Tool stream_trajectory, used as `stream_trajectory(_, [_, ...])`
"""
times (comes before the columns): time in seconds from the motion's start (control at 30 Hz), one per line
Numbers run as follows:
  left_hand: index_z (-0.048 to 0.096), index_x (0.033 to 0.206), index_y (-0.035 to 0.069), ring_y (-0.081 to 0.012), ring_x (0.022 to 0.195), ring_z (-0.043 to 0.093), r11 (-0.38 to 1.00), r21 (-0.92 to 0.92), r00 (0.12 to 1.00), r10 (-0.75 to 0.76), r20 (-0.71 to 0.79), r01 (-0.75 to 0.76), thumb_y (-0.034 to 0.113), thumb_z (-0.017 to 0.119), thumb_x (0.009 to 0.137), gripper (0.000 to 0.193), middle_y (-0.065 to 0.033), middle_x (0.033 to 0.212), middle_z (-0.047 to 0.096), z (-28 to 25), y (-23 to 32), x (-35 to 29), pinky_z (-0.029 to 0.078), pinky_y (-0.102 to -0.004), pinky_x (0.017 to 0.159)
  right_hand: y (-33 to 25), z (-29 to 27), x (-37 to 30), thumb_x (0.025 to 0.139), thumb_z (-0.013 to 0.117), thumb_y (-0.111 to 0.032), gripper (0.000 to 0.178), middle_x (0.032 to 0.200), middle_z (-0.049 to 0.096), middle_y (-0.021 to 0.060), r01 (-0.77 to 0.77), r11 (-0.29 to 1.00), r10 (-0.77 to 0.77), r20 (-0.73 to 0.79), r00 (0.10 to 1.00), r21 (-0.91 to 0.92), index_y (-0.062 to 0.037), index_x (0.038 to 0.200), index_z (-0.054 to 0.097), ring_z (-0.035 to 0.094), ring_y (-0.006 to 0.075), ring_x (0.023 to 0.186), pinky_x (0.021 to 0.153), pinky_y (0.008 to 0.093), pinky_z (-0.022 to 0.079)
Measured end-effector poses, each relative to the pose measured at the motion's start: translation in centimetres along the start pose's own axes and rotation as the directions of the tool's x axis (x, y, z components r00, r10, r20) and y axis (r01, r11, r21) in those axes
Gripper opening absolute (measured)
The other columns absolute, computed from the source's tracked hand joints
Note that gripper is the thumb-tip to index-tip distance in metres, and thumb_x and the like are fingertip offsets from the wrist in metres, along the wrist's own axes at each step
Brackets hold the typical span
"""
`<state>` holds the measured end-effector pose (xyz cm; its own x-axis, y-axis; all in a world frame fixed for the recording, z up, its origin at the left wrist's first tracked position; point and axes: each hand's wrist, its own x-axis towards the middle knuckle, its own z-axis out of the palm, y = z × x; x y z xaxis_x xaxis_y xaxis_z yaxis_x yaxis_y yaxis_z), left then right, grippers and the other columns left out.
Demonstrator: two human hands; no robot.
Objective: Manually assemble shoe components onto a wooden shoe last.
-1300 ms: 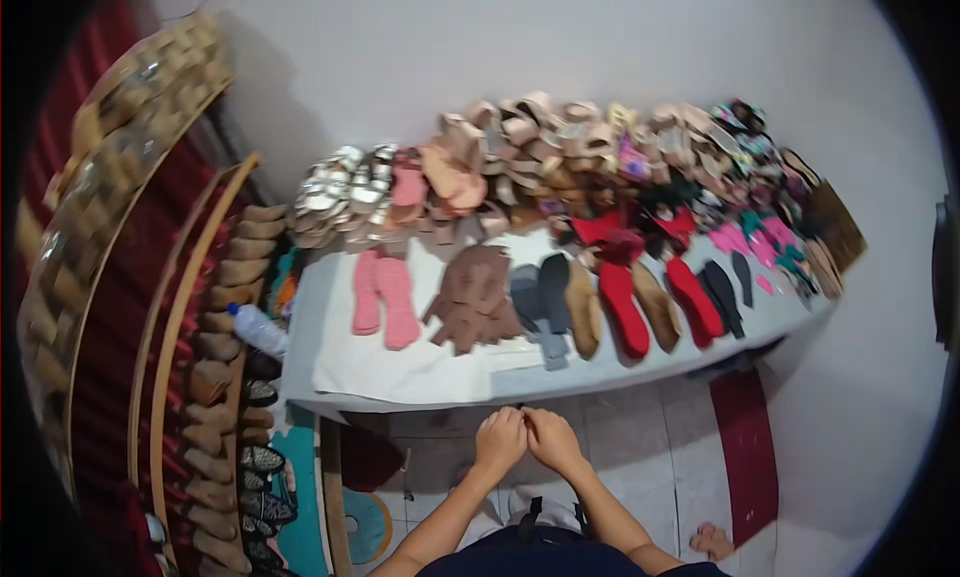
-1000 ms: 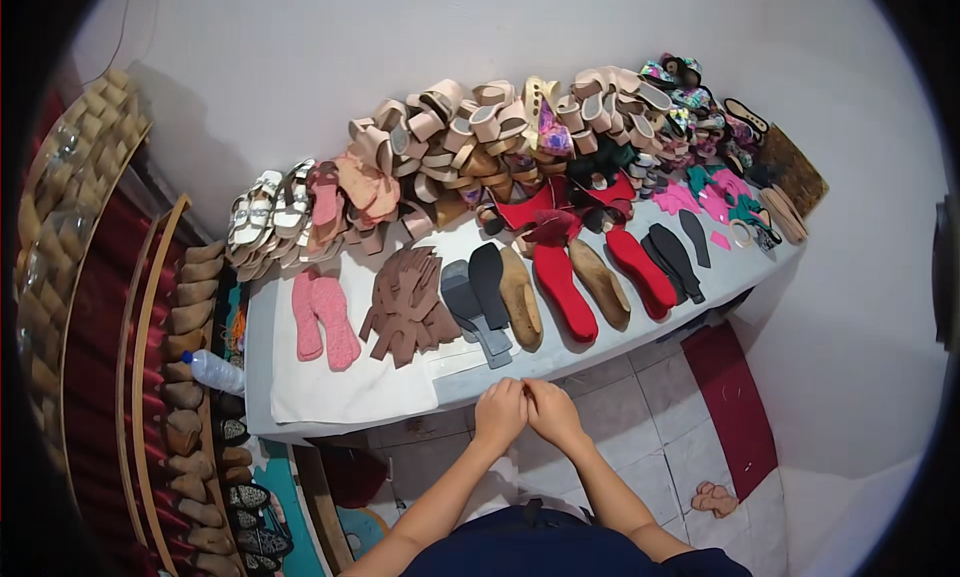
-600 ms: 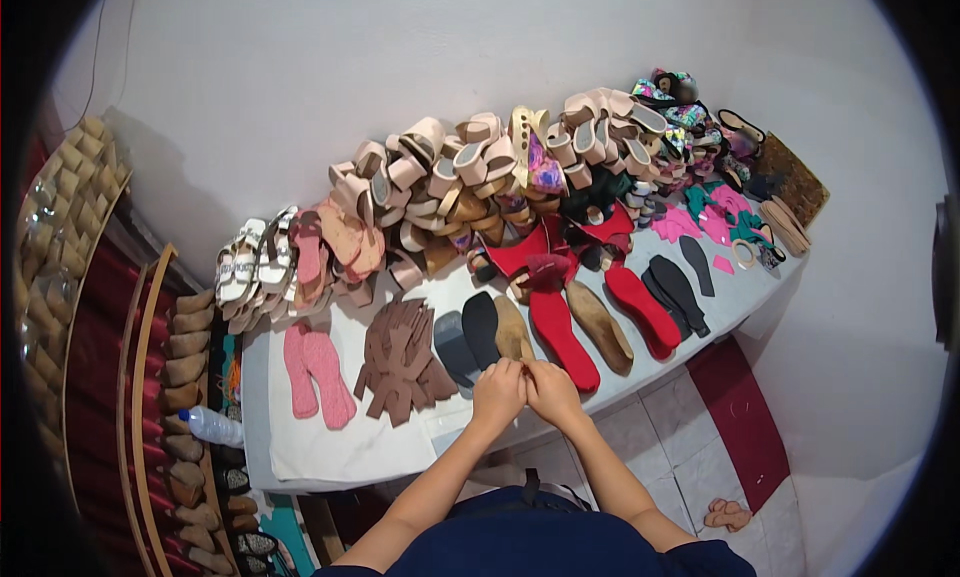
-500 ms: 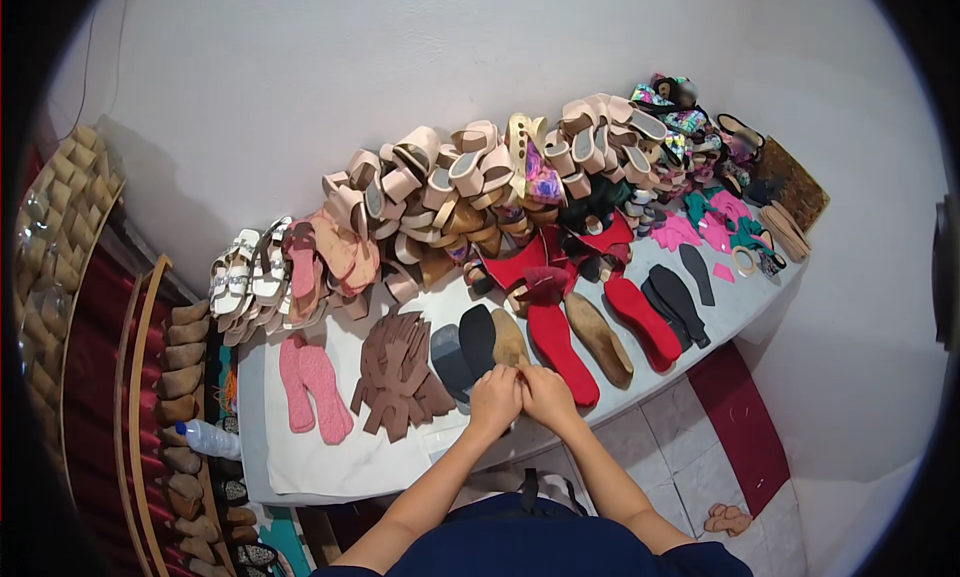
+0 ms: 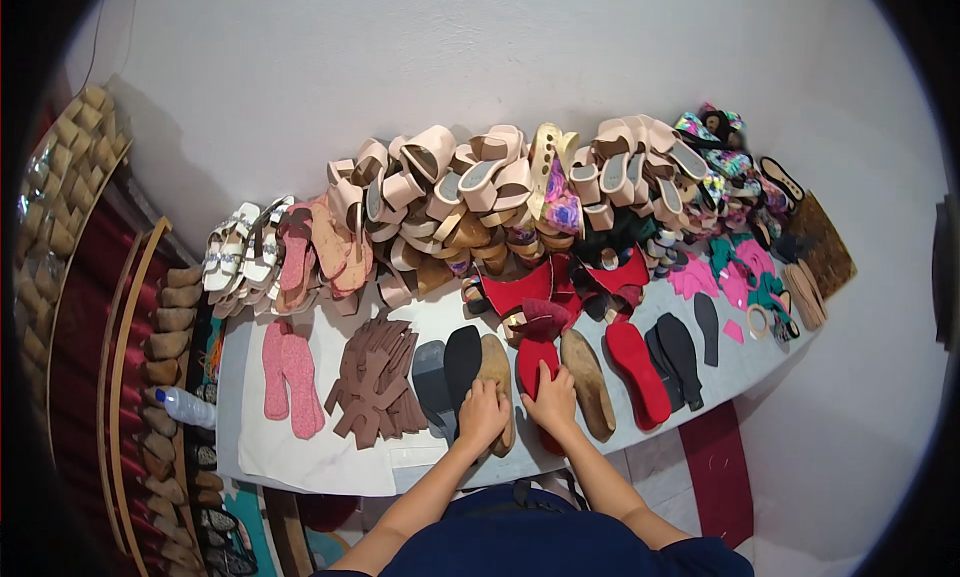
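My left hand (image 5: 484, 415) lies over the near half of a tan wooden shoe last (image 5: 495, 358), its fingers loosely stretched out. A black sole (image 5: 462, 362) lies just left of it, partly beneath the hand's edge. My right hand (image 5: 552, 402) rests on a red insole (image 5: 536, 354) with its fingers spread, hiding the insole's middle. Right of that hand sits another tan shoe last (image 5: 587, 382). A second red insole (image 5: 638, 375) lies farther right. I cannot tell whether either hand grips what it touches.
Left of my hands are a dark grey sole (image 5: 430, 377), a pile of brown strap pieces (image 5: 375, 382) and pink insoles (image 5: 297, 387). Heaped sandals (image 5: 480, 182) line the table's (image 5: 340, 474) back. Black soles (image 5: 678, 367) lie right; a bottle (image 5: 188, 407) stands left.
My hands were together at the table's near edge; they have parted and reached farther over the table. The left is now on the tan last, the right on the red insole. The view has shifted.
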<state>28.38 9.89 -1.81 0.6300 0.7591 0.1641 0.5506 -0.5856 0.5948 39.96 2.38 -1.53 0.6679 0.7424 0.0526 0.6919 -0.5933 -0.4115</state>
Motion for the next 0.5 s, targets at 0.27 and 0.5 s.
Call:
stream_trajectory(0.27, [0.045,0.107,-0.001,-0.0364,0.094,0.045,0.984,-0.023,0.983,-0.178,-0.047,0.177,0.032,0.06,0.072,0.05,-0.0198,0.101,0.043,1.0,1.6,-0.4,0.04,-0.0405,0.08,4.0,1.4,1.1,0.059,0.07,-0.026,0.071,0.102,0.035,0.0246,0.071,0.953,-0.094,0.065,0.993,0.296,-0.0017,0.118,0.039,0.04,0.0385,0.094,0.083,0.04,0.038])
stream_trajectory(0.5, [0.044,0.11,-0.002,-0.0373,0.098,0.043,0.961,-0.085,0.938,-0.277,-0.207,0.264,0.024,0.057,0.075,0.046,-0.0208,0.107,0.042,3.0,2.8,-1.6,0.036,-0.0423,0.084,4.7,0.1,2.1,0.058,0.071,-0.03,0.079,0.109,0.035,0.0291,-0.056,0.933,-0.056,0.298,0.953,0.355,-0.0024,0.121,0.032,0.041,0.0413,0.1,0.086,0.039,0.039])
